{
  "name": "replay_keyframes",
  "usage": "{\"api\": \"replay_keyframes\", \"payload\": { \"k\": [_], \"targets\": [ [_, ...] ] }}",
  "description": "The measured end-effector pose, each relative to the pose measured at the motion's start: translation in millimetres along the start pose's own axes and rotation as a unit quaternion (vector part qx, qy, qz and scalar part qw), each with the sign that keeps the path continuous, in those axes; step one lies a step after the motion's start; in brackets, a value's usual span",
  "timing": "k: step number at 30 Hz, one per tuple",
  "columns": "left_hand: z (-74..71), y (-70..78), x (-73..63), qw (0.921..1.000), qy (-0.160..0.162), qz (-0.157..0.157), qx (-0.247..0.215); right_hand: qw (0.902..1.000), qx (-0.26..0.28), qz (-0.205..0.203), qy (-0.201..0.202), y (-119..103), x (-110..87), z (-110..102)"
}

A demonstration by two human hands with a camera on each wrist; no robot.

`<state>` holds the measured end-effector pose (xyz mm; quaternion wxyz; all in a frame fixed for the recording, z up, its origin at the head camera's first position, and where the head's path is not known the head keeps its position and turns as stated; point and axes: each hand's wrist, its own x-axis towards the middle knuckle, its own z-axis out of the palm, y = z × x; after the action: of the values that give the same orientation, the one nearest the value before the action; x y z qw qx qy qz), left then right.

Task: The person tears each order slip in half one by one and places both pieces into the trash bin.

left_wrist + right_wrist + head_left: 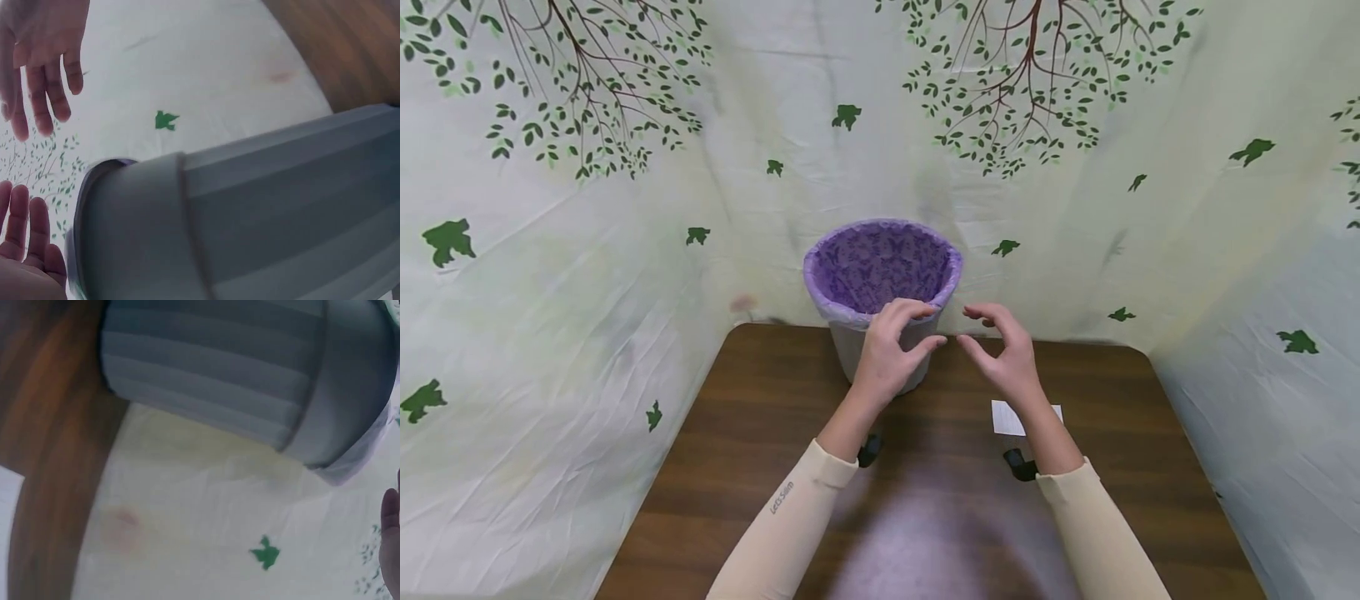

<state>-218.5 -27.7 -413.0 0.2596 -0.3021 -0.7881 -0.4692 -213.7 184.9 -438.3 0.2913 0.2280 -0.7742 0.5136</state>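
A grey ribbed waste bin (844, 343), lined with a purple patterned bag (880, 258), stands upright at the back of the table. In the head view my left hand (887, 350) is in front of the bin's near rim, its fingers bent loosely and nothing in its grasp. Whether it touches the rim I cannot tell. My right hand (1009, 354) hovers to the right of the bin, apart from it, thumb and fingers spread around empty air. Both hands face each other with a small gap. The bin's ribbed side (294, 194) fills much of the left wrist view.
A white sheet of paper (1007, 419) lies on the brown wooden table (760, 417), partly covered by my right wrist. Behind and beside the table hangs a pale cloth (760, 100) printed with leaves and branches. Dark wrist-worn pieces (1019, 465) show beside both cuffs.
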Motion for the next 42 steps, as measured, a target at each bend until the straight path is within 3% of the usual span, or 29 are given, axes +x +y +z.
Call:
{"api": "replay_keyframes", "payload": {
  "k": [13,19,25,34,42],
  "targets": [
    [22.8,3.2,-24.5,0.9992,-0.034,-0.018,-0.008,0.9974,-0.008,0.071,0.0,16.9,-50.5,-31.6],
    [46.9,-0.7,-36.8,0.9973,-0.054,-0.047,-0.013,0.9941,-0.011,0.108,0.007,23.0,-68.9,-44.6],
    [74.0,-10.3,-51.4,0.9948,-0.08,-0.061,0.02,0.9931,-0.018,0.116,-0.001,39.0,-85.0,-58.1],
    [103.4,-20.0,-67.4,0.9854,-0.113,-0.112,0.061,0.9874,-0.044,0.147,-0.038,60.0,-102.4,-72.7],
    [130.3,-31.4,-81.1,0.9798,-0.14,-0.124,0.07,0.975,-0.087,0.188,-0.08,85.9,-125.4,-90.4]
  ]
}}
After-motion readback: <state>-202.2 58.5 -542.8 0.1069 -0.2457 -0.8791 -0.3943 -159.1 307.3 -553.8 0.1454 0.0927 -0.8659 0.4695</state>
